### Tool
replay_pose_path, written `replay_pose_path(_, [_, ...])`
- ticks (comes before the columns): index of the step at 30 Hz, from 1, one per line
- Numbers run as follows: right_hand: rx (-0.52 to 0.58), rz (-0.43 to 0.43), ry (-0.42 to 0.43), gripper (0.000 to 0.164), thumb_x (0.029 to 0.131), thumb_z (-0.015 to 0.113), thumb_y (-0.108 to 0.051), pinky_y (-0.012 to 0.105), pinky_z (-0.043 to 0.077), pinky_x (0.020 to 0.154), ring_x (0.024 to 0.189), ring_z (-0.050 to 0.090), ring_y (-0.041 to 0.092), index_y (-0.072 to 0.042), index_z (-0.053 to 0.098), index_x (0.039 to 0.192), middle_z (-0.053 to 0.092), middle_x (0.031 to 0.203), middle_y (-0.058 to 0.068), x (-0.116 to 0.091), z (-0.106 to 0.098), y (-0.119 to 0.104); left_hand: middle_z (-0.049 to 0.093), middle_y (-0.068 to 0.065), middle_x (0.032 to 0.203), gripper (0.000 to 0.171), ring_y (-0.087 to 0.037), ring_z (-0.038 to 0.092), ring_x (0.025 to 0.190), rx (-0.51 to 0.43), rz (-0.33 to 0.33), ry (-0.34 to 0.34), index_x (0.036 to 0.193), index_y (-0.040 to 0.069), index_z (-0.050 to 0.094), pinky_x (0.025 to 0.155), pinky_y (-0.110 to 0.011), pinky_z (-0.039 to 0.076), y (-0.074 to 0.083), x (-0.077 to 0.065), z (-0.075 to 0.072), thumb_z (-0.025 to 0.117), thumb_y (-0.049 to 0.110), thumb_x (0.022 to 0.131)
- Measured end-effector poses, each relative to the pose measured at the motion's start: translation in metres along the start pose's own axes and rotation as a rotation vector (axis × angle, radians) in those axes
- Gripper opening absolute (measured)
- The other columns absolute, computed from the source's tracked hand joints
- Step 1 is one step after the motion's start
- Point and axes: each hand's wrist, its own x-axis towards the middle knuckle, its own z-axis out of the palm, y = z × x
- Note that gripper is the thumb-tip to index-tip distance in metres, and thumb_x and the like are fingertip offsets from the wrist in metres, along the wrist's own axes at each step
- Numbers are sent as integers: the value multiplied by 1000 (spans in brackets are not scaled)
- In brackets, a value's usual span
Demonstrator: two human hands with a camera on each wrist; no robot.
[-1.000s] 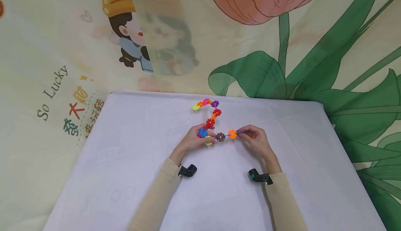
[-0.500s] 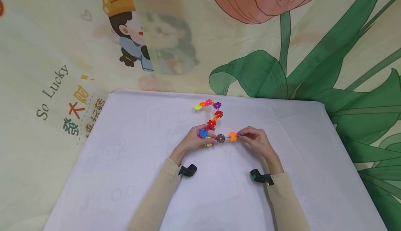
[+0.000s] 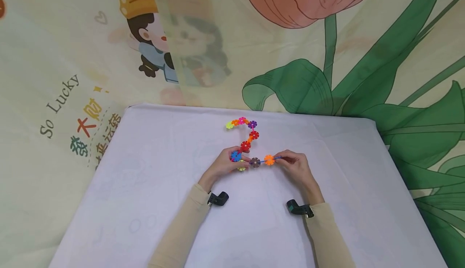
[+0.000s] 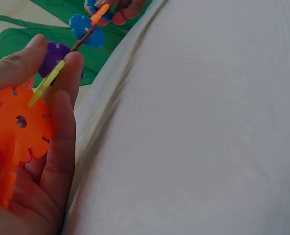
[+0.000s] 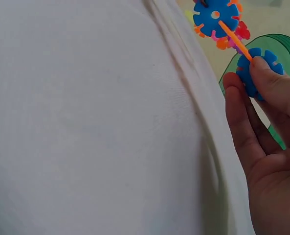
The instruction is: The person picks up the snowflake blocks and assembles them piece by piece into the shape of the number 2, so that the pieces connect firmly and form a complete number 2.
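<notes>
A chain of slotted plastic flower discs in many colours spans both hands above the table. My left hand (image 3: 219, 165) grips it, with a purple disc (image 4: 52, 58) pinched between thumb and forefinger and an orange disc (image 4: 8, 107) lying over the palm. From there a brown disc (image 3: 255, 162) and another orange disc (image 3: 269, 160) lead rightward. At that end my right hand (image 3: 298, 165) pinches a blue disc (image 5: 247, 74) between thumb and fingers. Beyond the left hand the chain curves away through red discs (image 3: 254, 135) to a yellow-green disc (image 3: 229, 125).
A white cloth covers the table (image 3: 261, 227), whose far edge meets a printed curtain (image 3: 225, 94) with flowers and cartoon figures. Black wrist cameras (image 3: 219, 199) sit on both forearms.
The right hand and the chain's right end have come slightly lower, toward the near side. The curved part of the chain has swung a little right and nearer. Both grips stay the same.
</notes>
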Motion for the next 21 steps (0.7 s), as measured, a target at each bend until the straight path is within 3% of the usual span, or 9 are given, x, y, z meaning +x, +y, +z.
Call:
replay_pose_path(9, [20,43,14,11,80,70,16,17,53,77,84,65,7,13,72,90,69,91,28,-3,1,40,72,-15,108,55,-23,68,106,13,-4,8,136,-6,48,101,-34,47,2,-1,-1,73,6,88])
replay_pose_path(13, [3,73,27,9,81,74,10,17,53,75,80,65,6,10,73,90,71,89,20,-1,-2,40,72,-14,109,55,-20,66,108,49,10,10,136,-5,48,103,-32,44,5,0,1,73,8,89])
replay_pose_path(16, [-14,109,19,11,81,75,8,17,53,69,74,64,9,7,74,92,71,88,17,1,-7,36,73,-11,107,50,-17,65,102,73,21,31,134,-2,51,94,-28,48,6,0,2,71,11,91])
replay_pose_path(19, [-69,135,-3,12,83,74,7,17,51,67,74,61,13,5,74,95,70,90,17,0,-11,28,69,-10,103,42,-18,60,93,117,36,85,129,-1,55,82,-26,49,5,1,5,69,14,92])
replay_pose_path(21, [-111,139,-14,12,84,73,8,18,50,66,76,59,16,6,74,96,70,92,20,-1,-13,20,65,-12,106,40,-21,56,93,150,29,135,128,-1,56,82,-29,49,5,2,8,67,17,93])
